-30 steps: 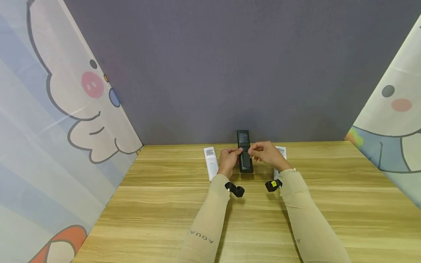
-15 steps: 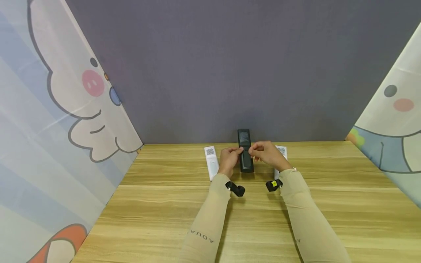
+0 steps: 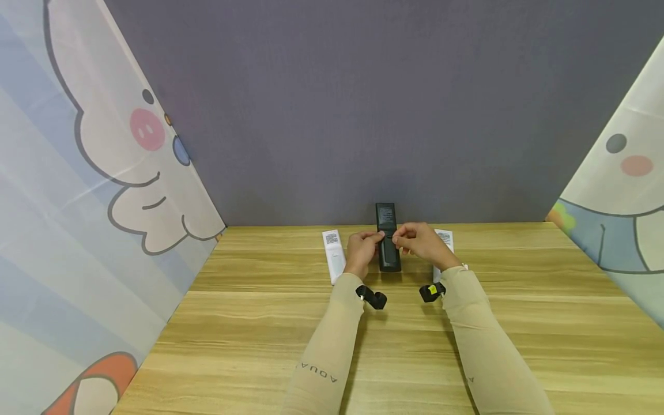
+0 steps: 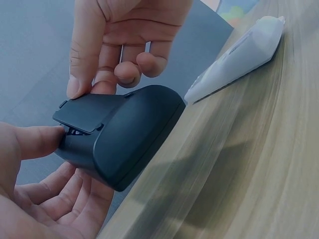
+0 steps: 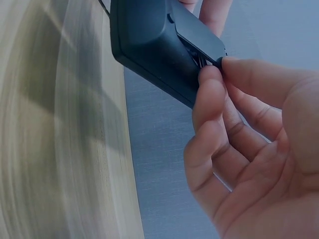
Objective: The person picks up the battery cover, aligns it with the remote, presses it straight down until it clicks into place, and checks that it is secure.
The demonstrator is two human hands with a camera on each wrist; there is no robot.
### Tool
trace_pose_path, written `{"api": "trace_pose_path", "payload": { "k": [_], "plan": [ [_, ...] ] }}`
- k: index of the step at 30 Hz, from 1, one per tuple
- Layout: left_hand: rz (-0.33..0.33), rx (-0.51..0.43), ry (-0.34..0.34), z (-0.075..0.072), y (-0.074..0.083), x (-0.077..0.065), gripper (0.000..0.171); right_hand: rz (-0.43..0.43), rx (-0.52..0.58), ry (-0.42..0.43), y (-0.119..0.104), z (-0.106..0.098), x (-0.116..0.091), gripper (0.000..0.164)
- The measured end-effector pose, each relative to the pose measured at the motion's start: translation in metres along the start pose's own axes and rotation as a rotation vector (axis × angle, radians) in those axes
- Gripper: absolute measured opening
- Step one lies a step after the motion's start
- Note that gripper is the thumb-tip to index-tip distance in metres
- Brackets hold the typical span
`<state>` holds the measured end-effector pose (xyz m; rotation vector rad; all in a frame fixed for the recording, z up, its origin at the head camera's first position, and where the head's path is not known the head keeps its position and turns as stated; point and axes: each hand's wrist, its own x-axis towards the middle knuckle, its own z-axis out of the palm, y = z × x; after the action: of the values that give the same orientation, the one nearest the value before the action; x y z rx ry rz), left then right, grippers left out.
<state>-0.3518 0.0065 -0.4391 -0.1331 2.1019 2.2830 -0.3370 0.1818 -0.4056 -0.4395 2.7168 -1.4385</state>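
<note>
Head view, left hand (image 3: 361,252) gripping black remote (image 3: 387,229), right hand (image 3: 422,242) pinching its cover (image 3: 390,253), remote between both hands

Head view: tilted very slightly from a second ago. Left cartoon (image 3: 121,118): now a little higher. Right cartoon (image 3: 630,155): a little further right. Table (image 3: 244,334): raised a touch at far left corner. Black remote (image 3: 389,253): a hair up and rightward, much as with left white remote (image 3: 334,259); too slight to tell from camera tilt.
</note>
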Motion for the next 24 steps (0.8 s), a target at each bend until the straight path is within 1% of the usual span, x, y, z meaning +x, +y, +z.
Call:
{"api": "trace_pose_path", "payload": {
  "k": [9,18,24],
  "plan": [
    [0.007,0.002,-0.001,0.0012,0.0009,-0.0017,0.021,0.027,-0.017,0.001,0.0012,-0.0004,0.0005,0.018],
    [0.007,-0.004,-0.006,0.0010,0.0010,-0.0012,0.019,0.052,0.004,0.002,0.0007,-0.0001,0.0012,0.017],
    [0.001,0.002,-0.008,0.0014,0.0011,-0.0005,0.018,0.060,0.008,0.017,0.0016,0.0004,0.0008,0.016]
  ]
}}
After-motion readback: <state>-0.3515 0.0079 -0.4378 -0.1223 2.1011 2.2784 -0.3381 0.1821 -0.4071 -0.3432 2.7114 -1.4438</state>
